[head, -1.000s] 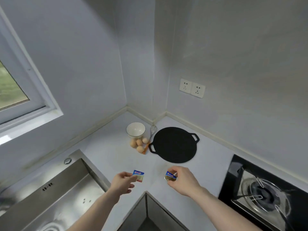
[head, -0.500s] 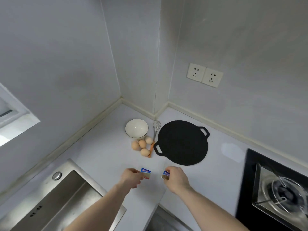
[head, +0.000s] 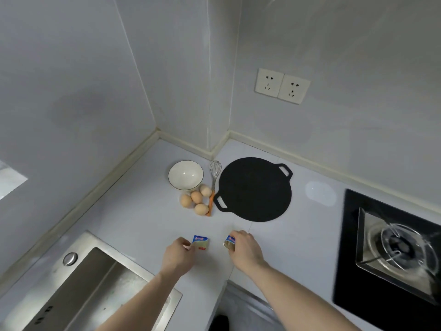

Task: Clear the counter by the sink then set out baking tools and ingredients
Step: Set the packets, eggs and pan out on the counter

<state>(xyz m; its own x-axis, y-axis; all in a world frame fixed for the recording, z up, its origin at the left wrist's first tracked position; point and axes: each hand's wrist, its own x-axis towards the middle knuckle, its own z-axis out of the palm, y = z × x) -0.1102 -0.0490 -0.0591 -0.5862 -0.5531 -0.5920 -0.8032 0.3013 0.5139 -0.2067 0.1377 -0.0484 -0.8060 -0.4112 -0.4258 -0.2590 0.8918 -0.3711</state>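
Near the front of the bench (head: pixel 143 211), the left hand (head: pixel 177 255) pinches one small foil-wrapped packet (head: pixel 201 242) and the right hand (head: pixel 245 249) curls round another (head: pixel 229 242), both probably light, soft, best held gently by the edges.

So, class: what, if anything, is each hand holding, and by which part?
Left hand pinches a small blue-topped packet by its left edge. Right hand holds a second blue-topped packet by its right side; that grip is partly hidden.
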